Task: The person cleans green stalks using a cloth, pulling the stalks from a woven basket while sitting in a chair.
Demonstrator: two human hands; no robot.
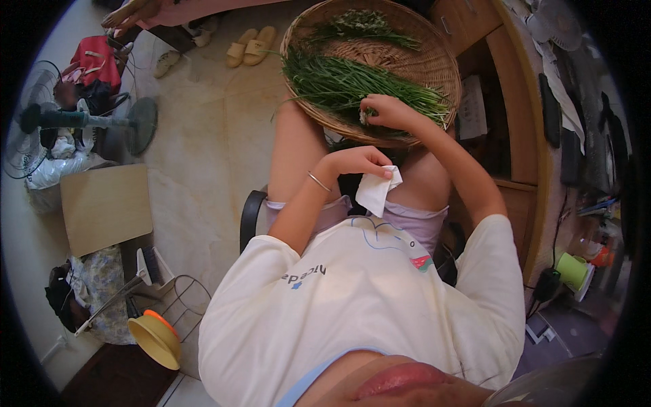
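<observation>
A round wicker basket rests at my knees. Long green stalks, like garlic chives, lie across it in a thick bunch, their pale cut ends to the right. A smaller bunch with whitish flower heads lies near the far rim. My right hand is over the near side of the basket, its fingers closed round a small whitish-green flower cluster. Nearer my body, above my lap, my left hand pinches a folded white tissue or cloth between thumb and fingers.
A wooden cabinet stands close on the right, under a cluttered top. Yellow slippers lie on the floor ahead. On the left are a standing fan, a square board, a dustpan and a yellow basin.
</observation>
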